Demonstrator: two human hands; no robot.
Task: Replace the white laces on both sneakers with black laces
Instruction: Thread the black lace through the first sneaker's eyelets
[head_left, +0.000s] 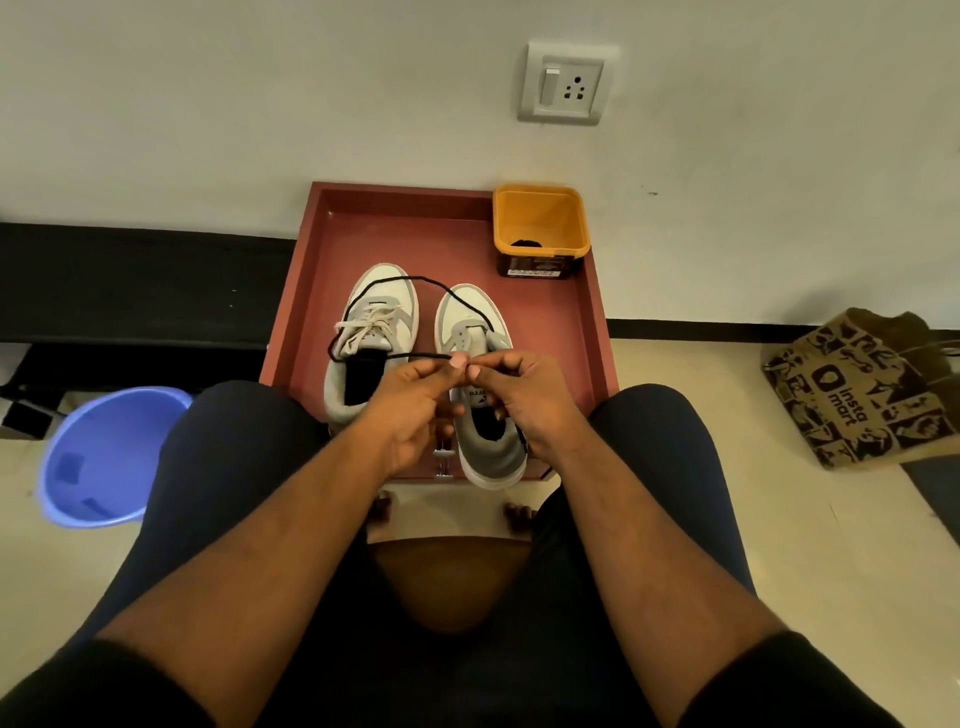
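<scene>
Two white and grey sneakers stand side by side on a red tray (592, 332). The left sneaker (382, 306) still carries white laces (366, 325). The right sneaker (467, 322) has no white lace. A black lace (384, 283) runs from the right sneaker's front eyelets, loops across the left sneaker and comes back to my hands. My left hand (410, 405) and my right hand (524, 395) meet over the right sneaker's tongue, both pinching the black lace near its end.
A yellow tub (540, 228) with something black inside stands at the tray's far right corner. A blue bucket (109, 457) sits on the floor to the left, a printed paper bag (852, 395) to the right. My knees flank the tray; a wall with a socket is behind.
</scene>
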